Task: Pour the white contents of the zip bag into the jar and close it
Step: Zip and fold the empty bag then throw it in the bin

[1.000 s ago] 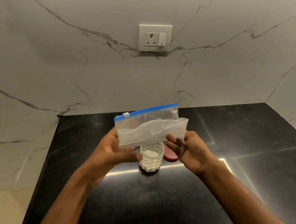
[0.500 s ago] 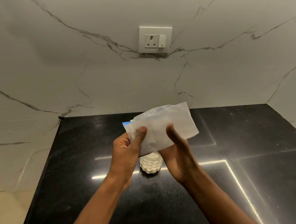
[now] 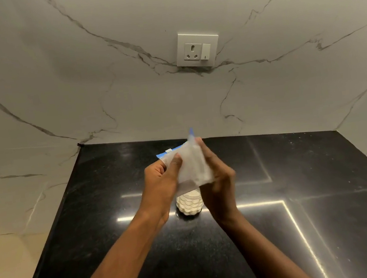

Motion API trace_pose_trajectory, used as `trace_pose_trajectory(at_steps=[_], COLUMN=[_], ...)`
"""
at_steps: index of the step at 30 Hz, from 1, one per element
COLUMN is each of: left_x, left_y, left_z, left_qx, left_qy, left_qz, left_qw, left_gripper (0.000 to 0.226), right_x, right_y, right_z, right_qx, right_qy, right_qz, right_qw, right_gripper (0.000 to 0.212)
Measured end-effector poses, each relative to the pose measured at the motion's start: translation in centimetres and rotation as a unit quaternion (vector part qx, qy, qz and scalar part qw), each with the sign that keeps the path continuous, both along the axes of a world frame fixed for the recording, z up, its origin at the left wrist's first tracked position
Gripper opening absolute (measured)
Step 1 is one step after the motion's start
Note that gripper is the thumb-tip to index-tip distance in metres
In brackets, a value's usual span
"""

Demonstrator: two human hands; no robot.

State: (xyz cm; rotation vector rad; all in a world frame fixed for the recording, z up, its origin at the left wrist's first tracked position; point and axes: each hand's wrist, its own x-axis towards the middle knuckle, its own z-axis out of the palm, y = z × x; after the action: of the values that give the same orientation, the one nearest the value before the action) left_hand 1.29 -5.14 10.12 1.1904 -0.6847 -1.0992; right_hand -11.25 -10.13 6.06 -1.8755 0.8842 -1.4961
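A clear zip bag (image 3: 192, 165) with a blue zip strip is folded and crumpled between both hands, above the jar. My left hand (image 3: 160, 184) pinches its left side with the thumb on the front. My right hand (image 3: 218, 178) wraps the right side from behind. Below them a small patterned glass jar (image 3: 190, 204) stands on the black counter (image 3: 95, 220), filled with white contents; its mouth is hidden by the bag and my hands. The red lid seen earlier is hidden behind my right hand.
The black stone counter runs to a marble wall at the back and on both sides. A white socket plate (image 3: 197, 49) sits on the back wall. The counter's left edge drops off toward a beige floor.
The bag, held spread out with the zip on top a second ago, has been folded and squeezed smaller between both hands. My hands have moved closer together above the jar, covering the red lid.
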Motion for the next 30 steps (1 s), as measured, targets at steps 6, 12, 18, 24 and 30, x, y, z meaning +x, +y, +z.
trace_pose_trajectory(at_steps=[6, 12, 18, 24, 30], left_x=[-0.2, -0.5, 1.2, 1.8, 3.0], left_y=[-0.1, 0.1, 0.0, -0.2, -0.3], left_z=[0.5, 0.9, -0.2, -0.6, -0.3], left_qx=[-0.009, -0.034, 0.002, -0.005, 0.024], left_qy=[0.016, -0.027, -0.031, -0.054, -0.097], left_qz=[-0.021, -0.072, -0.070, -0.079, -0.140], left_qw=[1.000, 0.996, 0.997, 0.995, 0.985], left_gripper=[0.033, 0.013, 0.018, 0.018, 0.021], right_x=[0.3, 0.2, -1.8, -4.1, -4.0], right_y=[-0.8, -1.3, -0.6, 0.1, -1.1], right_z=[-1.7, -1.5, 0.2, 3.2, 4.6], right_qx=[-0.220, -0.255, -0.028, 0.348, 0.415], right_qy=[0.256, 0.383, 0.277, -0.017, 0.021], right_qz=[-0.091, -0.113, 0.076, 0.253, 0.214], right_qw=[0.937, 0.881, 0.957, 0.902, 0.884], right_gripper=[0.060, 0.050, 0.086, 0.103, 0.039])
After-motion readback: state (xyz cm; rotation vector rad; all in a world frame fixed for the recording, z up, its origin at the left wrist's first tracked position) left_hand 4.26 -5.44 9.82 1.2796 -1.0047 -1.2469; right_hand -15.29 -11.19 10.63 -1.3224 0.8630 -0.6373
